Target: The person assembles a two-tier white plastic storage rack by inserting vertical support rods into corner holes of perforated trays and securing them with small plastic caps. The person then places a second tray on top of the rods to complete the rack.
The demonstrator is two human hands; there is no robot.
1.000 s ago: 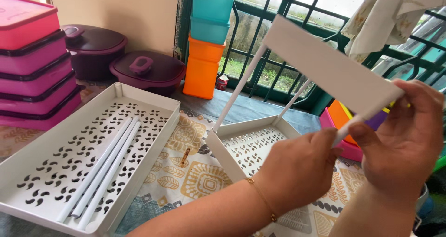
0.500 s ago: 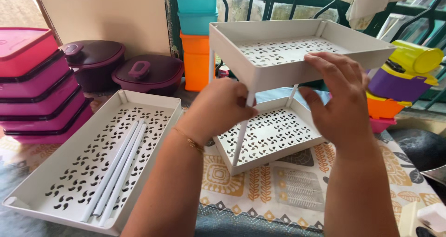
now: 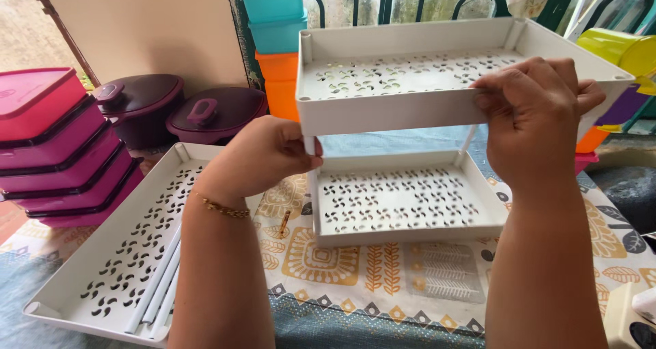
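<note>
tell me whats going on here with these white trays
A person is putting together a white tiered rack. The left hand grips a thin post at the front left corner, and the right hand holds the front edge of the upper tray above the lower tray. A third tray lies flat to the left with spare rods in it, beside stacked pink boxes.

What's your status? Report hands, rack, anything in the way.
Left hand gripping front-left post. Right hand clamped on upper tray front edge. Lower tray on cloth beneath. Spare tray with rods lies left, apart.
</note>
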